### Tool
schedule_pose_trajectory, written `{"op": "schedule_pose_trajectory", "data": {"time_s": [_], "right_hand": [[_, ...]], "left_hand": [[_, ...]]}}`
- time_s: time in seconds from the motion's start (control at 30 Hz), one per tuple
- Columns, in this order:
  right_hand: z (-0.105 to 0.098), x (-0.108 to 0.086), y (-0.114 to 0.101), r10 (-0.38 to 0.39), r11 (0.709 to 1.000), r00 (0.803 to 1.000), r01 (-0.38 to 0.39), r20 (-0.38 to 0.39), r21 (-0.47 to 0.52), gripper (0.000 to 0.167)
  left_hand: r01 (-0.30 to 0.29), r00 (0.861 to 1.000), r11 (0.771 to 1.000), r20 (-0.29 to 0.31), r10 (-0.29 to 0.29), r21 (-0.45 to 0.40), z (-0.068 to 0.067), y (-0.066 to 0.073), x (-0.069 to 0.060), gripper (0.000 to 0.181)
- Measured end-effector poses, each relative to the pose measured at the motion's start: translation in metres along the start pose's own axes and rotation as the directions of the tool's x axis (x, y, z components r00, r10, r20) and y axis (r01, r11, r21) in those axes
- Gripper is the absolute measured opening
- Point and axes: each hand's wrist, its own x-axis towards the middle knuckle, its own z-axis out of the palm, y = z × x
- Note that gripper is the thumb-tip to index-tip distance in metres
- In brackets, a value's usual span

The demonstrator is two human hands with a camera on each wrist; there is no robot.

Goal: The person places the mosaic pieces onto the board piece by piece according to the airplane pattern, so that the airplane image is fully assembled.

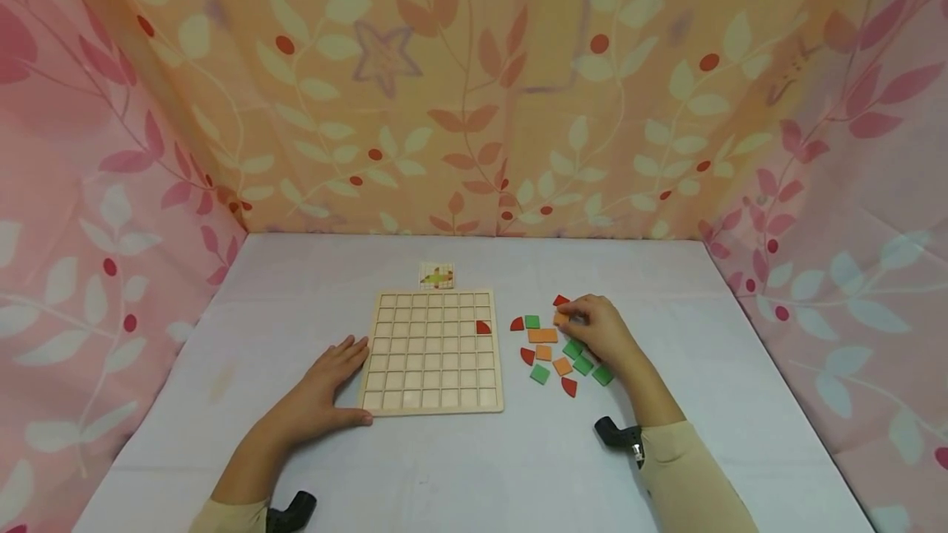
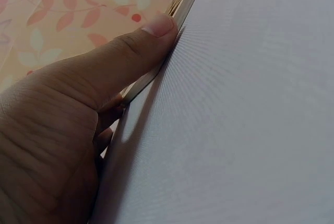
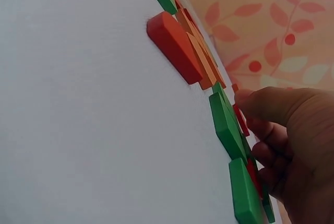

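Observation:
A wooden grid board (image 1: 431,414) lies flat with one red quarter-circle block (image 1: 483,327) in a cell toward its upper right. My left hand (image 1: 314,397) rests at the board's left side, its fingers spread along the edge and the thumb at the near corner. In the left wrist view the thumb (image 2: 130,51) touches the board's rim. To the right of the board, my right hand (image 1: 603,331) pinches an orange square block (image 1: 560,317) between thumb and fingertips. The right wrist view mostly hides that block behind the thumb (image 3: 271,104).
Loose blocks lie around the right hand: several green squares (image 1: 540,374), several red quarter-circles (image 1: 569,387), an orange rectangle (image 1: 543,336) and orange squares (image 1: 563,366). A small pattern card (image 1: 437,275) lies behind the board. Patterned cloth (image 1: 474,105) encloses the white table (image 1: 444,475) at the back and sides.

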Motion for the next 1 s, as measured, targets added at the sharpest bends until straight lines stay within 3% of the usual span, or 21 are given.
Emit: {"op": "schedule_pose_trajectory", "data": {"time_s": [0.57, 1.0], "right_hand": [[-0.009, -0.004, -0.024, -0.049, 0.993, 0.999, 0.050, -0.011, 0.109, 0.029], [-0.005, -0.006, -0.047, -0.079, 0.992, 0.997, 0.079, -0.006, 0.095, 0.030]], "left_hand": [[0.012, 1.000, 1.000, 0.006, -0.012, -0.005, -0.003, 0.003, 0.000, 0.118], [0.006, 1.000, 1.000, -0.003, -0.006, -0.012, -0.002, 0.004, 0.000, 0.117]]}}
